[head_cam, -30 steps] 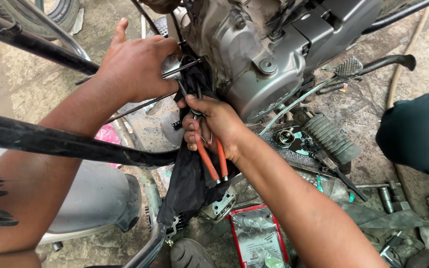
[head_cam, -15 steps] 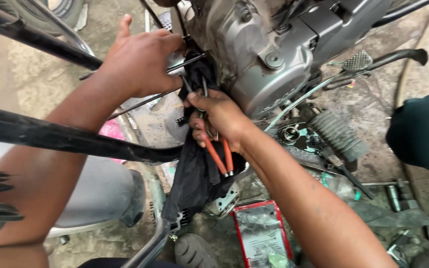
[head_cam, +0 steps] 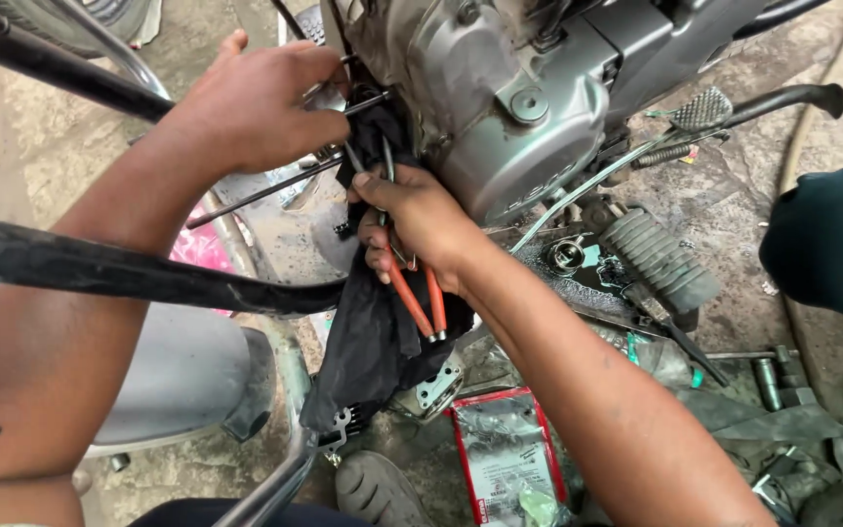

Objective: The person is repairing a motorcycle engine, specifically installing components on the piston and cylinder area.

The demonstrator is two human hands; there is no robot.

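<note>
Left hand (head_cam: 256, 107): clenched over thin black metal rods just left of the grey metal engine casing (head_cam: 509, 117); what its fingers pinch is hidden.
Black cloth (head_cam: 373, 342): one, hanging below the casing's left edge, under both hands.
Right hand (head_cam: 417, 224): closed around one pair of orange-handled pliers (head_cam: 420, 298).
Pliers axis: long axis near upright; the two handles point down and slightly right, the nose points up toward the casing.
Ribbed black rubber footpeg (head_cam: 658, 259): one, right of and below the casing.
Red-edged plastic packet (head_cam: 504, 459): one, on the ground below the pliers.
</note>
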